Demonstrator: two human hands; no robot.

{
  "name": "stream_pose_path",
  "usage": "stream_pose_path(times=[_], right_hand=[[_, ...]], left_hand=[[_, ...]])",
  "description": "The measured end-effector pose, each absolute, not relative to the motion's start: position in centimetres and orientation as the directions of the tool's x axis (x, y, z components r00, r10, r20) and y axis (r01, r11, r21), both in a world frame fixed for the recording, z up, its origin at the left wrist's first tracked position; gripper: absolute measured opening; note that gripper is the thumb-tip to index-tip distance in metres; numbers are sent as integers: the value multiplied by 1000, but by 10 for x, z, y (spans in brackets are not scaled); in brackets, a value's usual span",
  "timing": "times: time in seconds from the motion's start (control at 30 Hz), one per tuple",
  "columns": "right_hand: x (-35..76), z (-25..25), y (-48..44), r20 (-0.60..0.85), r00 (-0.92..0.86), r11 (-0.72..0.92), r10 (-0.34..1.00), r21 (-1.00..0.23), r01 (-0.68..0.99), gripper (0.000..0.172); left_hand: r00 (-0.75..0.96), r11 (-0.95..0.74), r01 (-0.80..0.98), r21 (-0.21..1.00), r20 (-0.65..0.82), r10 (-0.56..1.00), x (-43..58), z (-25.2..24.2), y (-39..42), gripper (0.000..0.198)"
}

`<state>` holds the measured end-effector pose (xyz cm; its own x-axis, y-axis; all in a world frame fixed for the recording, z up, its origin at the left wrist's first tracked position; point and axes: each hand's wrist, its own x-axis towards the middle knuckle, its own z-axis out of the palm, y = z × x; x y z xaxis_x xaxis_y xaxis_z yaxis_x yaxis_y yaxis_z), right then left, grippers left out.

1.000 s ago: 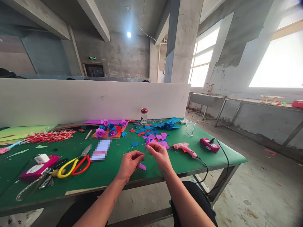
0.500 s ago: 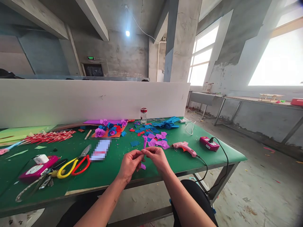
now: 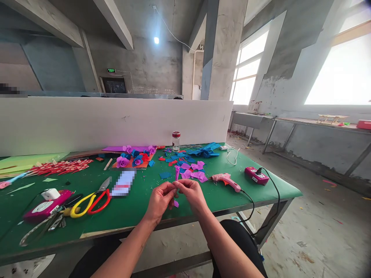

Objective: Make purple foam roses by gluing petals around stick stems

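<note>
My left hand (image 3: 159,199) and my right hand (image 3: 191,194) meet fingertip to fingertip above the near edge of the green table (image 3: 130,210). Both pinch one small purple paper piece (image 3: 177,173); its top sticks up between the fingers and its lower end (image 3: 176,203) shows below them. Just beyond my hands lies a scatter of purple petals (image 3: 196,171), with blue and red cut pieces (image 3: 176,158) behind them.
A pink glue gun (image 3: 226,181) lies right of my hands, its cord running to a pink power strip (image 3: 256,175). Yellow and red scissors (image 3: 88,202) and a pink device (image 3: 46,205) lie to the left. Finished paper roses (image 3: 133,157), a small jar (image 3: 176,141) and a white partition (image 3: 87,121) stand behind.
My hands have come together: the right hand drew back toward the left one, and both now pinch the purple piece. Since half a second ago they have barely moved.
</note>
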<state>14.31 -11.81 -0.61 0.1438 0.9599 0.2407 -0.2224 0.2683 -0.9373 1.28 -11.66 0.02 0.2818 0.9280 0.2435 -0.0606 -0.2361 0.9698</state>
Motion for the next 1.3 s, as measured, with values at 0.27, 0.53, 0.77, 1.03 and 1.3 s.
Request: stream_pose_path(times=[0.27, 0.53, 0.77, 1.03, 1.3], right_hand=[[160, -5, -114, 249, 101, 265, 963, -942, -208, 43], [153, -6, -115, 262, 58, 268, 963, -951, -157, 31], [155, -1, -119, 327, 13, 325, 945, -935, -140, 27], [151, -3, -120, 352, 42, 354, 935, -934, -54, 27], [151, -5, -119, 378, 71, 380, 923, -925, -4, 19]], left_hand=[[255, -195, -54, 979, 202, 946, 13, -1, -115, 27], [301, -186, -36, 982, 188, 935, 13, 1, -117, 30], [305, -163, -37, 986, 166, 938, 12, 0, -115, 31], [228, -181, -44, 983, 186, 956, 13, -2, -114, 29], [214, -181, -46, 982, 186, 959, 16, -2, -117, 28]])
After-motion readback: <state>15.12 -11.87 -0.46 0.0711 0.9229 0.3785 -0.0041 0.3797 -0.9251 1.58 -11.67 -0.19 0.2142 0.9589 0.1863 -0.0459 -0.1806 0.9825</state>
